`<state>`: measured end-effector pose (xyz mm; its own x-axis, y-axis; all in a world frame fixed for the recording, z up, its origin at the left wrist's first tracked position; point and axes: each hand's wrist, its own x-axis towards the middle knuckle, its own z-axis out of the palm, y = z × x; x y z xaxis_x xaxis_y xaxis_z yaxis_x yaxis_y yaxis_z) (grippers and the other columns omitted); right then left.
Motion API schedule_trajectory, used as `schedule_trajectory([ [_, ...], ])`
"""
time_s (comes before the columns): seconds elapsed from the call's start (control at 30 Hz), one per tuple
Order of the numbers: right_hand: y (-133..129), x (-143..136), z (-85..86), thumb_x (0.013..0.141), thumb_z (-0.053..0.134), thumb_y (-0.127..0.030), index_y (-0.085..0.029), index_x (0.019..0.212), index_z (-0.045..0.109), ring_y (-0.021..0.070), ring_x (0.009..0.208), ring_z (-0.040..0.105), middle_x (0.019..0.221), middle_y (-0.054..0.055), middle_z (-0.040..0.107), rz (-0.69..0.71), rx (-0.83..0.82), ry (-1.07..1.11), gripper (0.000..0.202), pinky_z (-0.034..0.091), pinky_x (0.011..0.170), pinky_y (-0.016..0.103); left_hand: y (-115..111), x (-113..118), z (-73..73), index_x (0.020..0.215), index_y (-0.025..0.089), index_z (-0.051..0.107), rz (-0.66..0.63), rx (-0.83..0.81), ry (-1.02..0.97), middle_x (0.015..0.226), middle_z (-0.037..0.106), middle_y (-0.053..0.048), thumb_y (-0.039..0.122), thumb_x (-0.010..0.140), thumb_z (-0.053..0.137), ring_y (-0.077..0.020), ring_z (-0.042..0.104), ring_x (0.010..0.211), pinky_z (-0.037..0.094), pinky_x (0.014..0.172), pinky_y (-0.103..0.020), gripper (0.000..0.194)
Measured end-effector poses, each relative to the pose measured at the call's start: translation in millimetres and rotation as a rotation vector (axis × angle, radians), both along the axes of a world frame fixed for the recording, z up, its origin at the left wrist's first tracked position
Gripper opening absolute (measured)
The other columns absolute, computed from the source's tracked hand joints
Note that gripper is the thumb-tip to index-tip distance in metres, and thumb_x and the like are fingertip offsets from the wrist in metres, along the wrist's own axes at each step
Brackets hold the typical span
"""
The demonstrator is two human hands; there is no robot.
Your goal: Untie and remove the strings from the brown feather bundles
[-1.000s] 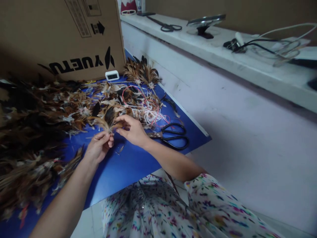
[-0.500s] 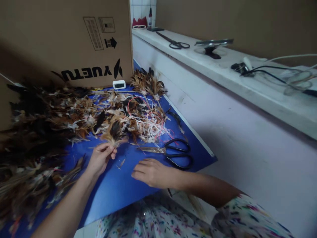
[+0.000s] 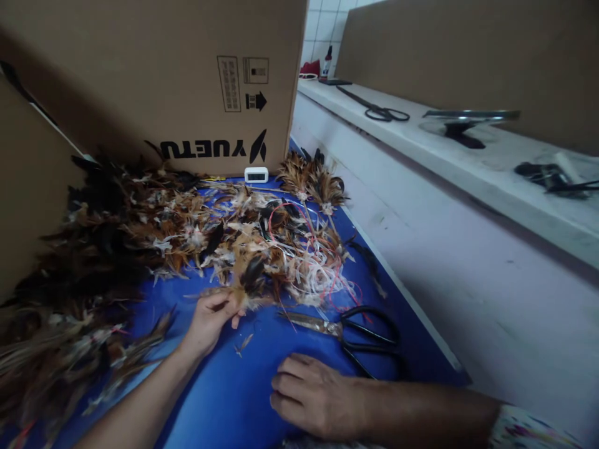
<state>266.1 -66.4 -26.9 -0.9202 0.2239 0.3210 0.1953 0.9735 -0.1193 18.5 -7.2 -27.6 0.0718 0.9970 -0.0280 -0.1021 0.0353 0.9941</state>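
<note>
My left hand [image 3: 216, 319] is closed in a pinch on the quill ends of a small feather bunch [image 3: 251, 279], brown, black and pale, fanning out to the right. It is held over the blue tabletop [image 3: 234, 399], at the near edge of the heap of loose feathers [image 3: 187, 227]. My right hand [image 3: 316, 394] is low over the table with its fingers curled down; whatever lies under the fingertips is hidden. Just beyond it are black-handled scissors [image 3: 333, 328], blades pointing left. White and pink strings [image 3: 322, 280] lie tangled behind the scissors.
A large cardboard box [image 3: 187, 75] stands behind the heap, with a small white digital display [image 3: 256, 175] before it. Tied feather clusters [image 3: 311, 178] lie by the wall. More feathers [image 3: 70, 355] spread at left. The ledge [image 3: 421, 149] at right carries other scissors [image 3: 381, 112] and a stand-like object [image 3: 468, 125].
My view has turned left and the scene has slid rightward and down. The feather bunch stays in my left hand. My right hand keeps its curled fingers near the scissors.
</note>
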Motion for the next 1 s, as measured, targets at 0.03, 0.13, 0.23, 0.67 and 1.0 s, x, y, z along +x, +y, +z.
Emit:
schedule_trajectory([
  [0.03,0,1,1.5,0.101,0.047,-0.021,-0.017,0.102,0.067,0.0163,0.083,0.055,0.090,0.007,0.067,-0.006,-0.010,-0.004,0.020,0.047,0.071,0.030,1,0,-2.3,0.061,0.020,0.073,-0.002,-0.001,-0.004,0.056,0.060,-0.002,0.048,0.076,0.081,-0.0095,0.049,0.046,0.037,0.051,-0.026,0.033],
  [0.13,0,2,3.9,0.101,0.045,-0.019,-0.017,0.103,0.067,0.0160,0.083,0.055,0.090,0.007,0.067,-0.042,-0.031,0.008,0.022,0.048,0.072,0.029,2,-2,-8.5,0.063,0.020,0.073,-0.008,-0.001,-0.019,0.060,0.062,-0.002,0.044,0.080,0.079,-0.0096,0.050,0.048,0.038,0.053,-0.026,0.030],
  [0.23,-1,2,2.6,0.100,0.047,-0.016,-0.015,0.103,0.067,0.0165,0.084,0.056,0.090,0.007,0.068,-0.069,-0.028,0.054,0.020,0.048,0.073,0.030,3,-3,-11.0,0.064,0.019,0.073,-0.021,0.009,-0.017,0.060,0.062,-0.002,0.041,0.081,0.079,-0.0095,0.052,0.049,0.039,0.054,-0.026,0.028],
  [0.67,-29,5,-20.0,0.099,0.043,-0.009,-0.013,0.100,0.069,0.0182,0.090,0.059,0.095,0.009,0.071,-0.394,0.024,0.288,0.026,0.053,0.081,0.032,9,2,-9.4,0.063,0.013,0.074,0.005,0.006,-0.102,0.056,0.065,-0.003,0.051,0.069,0.086,-0.0063,0.050,0.042,0.039,0.048,-0.021,0.040],
  [1.0,-50,21,-28.1,0.089,0.059,-0.005,-0.018,0.092,0.066,0.0168,0.081,0.068,0.088,0.006,0.070,-0.885,0.075,0.483,0.016,0.056,0.075,0.029,15,8,-7.5,0.065,0.015,0.075,-0.043,0.076,-0.110,0.056,0.067,-0.002,0.051,0.067,0.085,-0.0066,0.050,0.042,0.041,0.046,-0.021,0.038],
])
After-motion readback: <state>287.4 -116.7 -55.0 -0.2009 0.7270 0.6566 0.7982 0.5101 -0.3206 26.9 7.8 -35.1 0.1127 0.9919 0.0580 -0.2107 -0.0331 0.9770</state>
